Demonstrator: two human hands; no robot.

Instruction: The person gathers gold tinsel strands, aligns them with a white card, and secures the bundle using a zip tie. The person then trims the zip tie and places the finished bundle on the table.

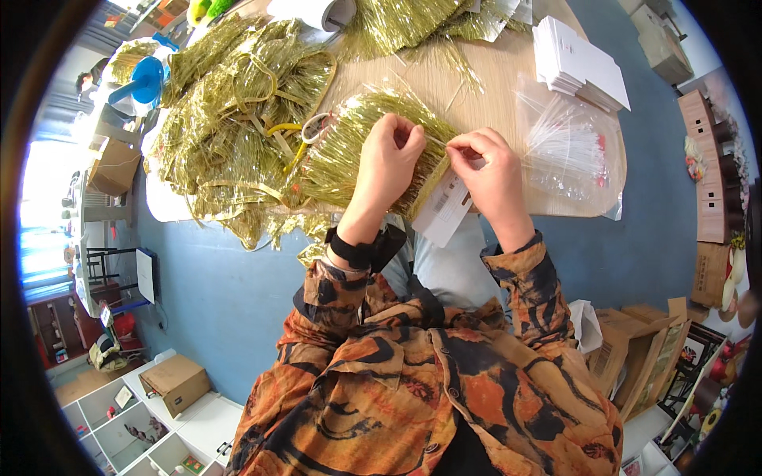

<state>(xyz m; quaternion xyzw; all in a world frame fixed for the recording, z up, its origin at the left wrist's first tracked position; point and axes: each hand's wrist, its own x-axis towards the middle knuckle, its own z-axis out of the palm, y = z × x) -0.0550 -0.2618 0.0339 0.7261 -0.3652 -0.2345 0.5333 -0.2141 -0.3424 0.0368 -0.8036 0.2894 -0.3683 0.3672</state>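
A gold tinsel fringe piece (341, 163) lies at the table's near edge, with a flat gold band along its right side. A white card (443, 213) with a printed label hangs from that band over the edge. My left hand (386, 165) rests over the fringe, thumb and fingers pinched together. At the band's upper end my right hand (492, 178) is closed in a pinch as well. Whatever is between the fingertips of either hand is too small to make out. Beside the fringe, on its left, are a yellow-handled tool (295, 147) and a white loop (316, 127).
A large heap of gold tinsel (238, 119) covers the table's left side, and more fringe (397, 28) lies at the back. On the right are a stack of white cards (575, 63) and a clear bag of thin white plastic ties (565, 147). A blue spool-like object (147, 79) stands far left.
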